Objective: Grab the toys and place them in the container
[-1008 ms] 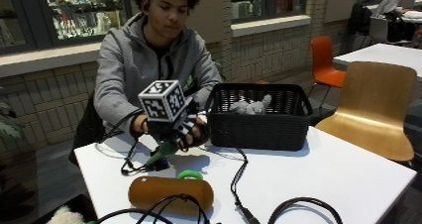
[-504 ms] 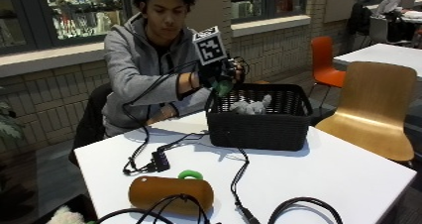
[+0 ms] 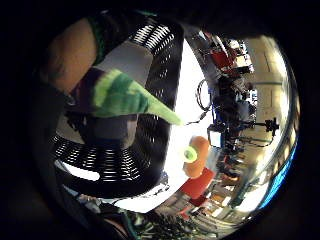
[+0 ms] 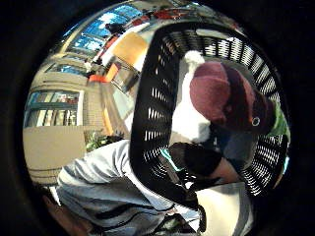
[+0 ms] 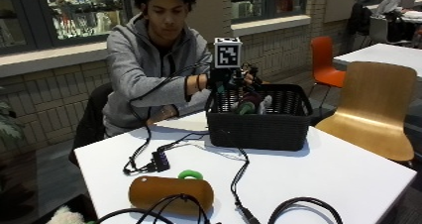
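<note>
In the outside view my gloved right hand (image 5: 236,81) hovers over the near-left corner of the black mesh basket (image 5: 258,127). Its fingers hold a maroon and green plush toy (image 5: 247,104), which hangs down inside the basket rim. The little finger side palm view shows the toy's green pointed end (image 3: 127,96) over the basket's inside (image 3: 150,150). Through the thumb side palm view I see its maroon part (image 4: 222,96) close above a white plush toy (image 4: 189,120) lying in the basket (image 4: 156,98). An orange-brown toy (image 5: 170,193) with a green ring (image 5: 190,174) lies at the table's front.
Black cables and a small black box (image 5: 159,160) trail across the white table (image 5: 342,174). The person's bare left hand (image 5: 161,116) rests on the table behind the basket. A wooden chair (image 5: 372,110) stands at the right. A white fluffy thing (image 5: 66,216) shows at the bottom left.
My hand lifted the maroon and green toy off the table, carried it up and right over the basket, and now holds it lower, inside the rim.
</note>
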